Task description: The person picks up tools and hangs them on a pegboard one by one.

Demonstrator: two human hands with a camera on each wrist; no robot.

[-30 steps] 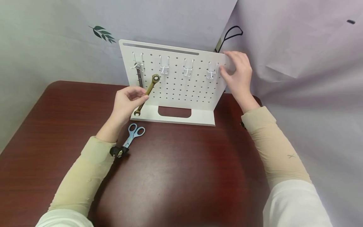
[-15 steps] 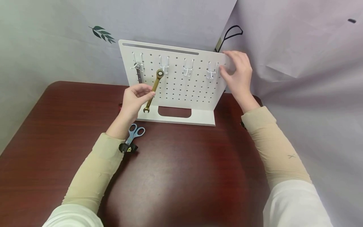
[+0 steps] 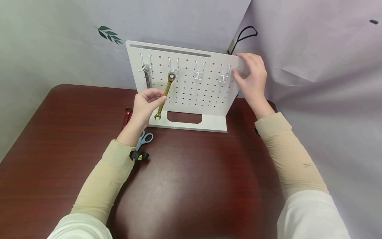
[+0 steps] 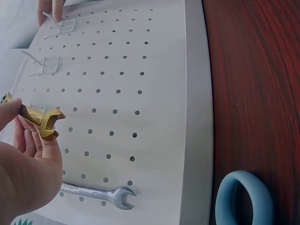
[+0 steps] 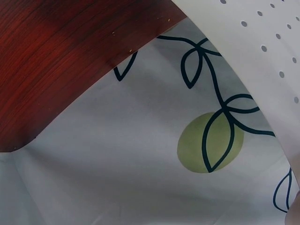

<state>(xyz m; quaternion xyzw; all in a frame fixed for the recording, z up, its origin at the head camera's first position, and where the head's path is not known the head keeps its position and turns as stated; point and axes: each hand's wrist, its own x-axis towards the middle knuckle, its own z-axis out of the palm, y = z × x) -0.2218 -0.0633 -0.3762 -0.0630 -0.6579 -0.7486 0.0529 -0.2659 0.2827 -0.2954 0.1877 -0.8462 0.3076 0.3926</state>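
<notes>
My left hand [image 3: 144, 105] pinches a gold combination wrench [image 3: 167, 89] between thumb and fingers, tilted with its ring end up. That ring lies in front of the second white hook [image 3: 178, 64] from the left; whether they touch I cannot tell. In the left wrist view the wrench's open jaw end [image 4: 50, 125] points toward the board's base. My right hand [image 3: 254, 79] grips the upper right edge of the white pegboard [image 3: 191, 91], thumb on the front. A silver wrench [image 3: 147, 77] hangs on the leftmost hook, its lower part hidden by my left hand in the head view.
Two more hooks [image 3: 198, 73] on the right carry nothing. Blue-handled scissors [image 3: 145, 137] lie beside my left wrist, partly covered. A red wrench [image 3: 127, 117] lies behind my left forearm on the dark red table [image 3: 191, 186]. Patterned cloth [image 5: 117, 154] hangs beyond the table edge.
My left hand has moved right with the gold wrench, which has turned more upright and come in front of the second hook. The red wrench has come into view. My right hand has stayed put.
</notes>
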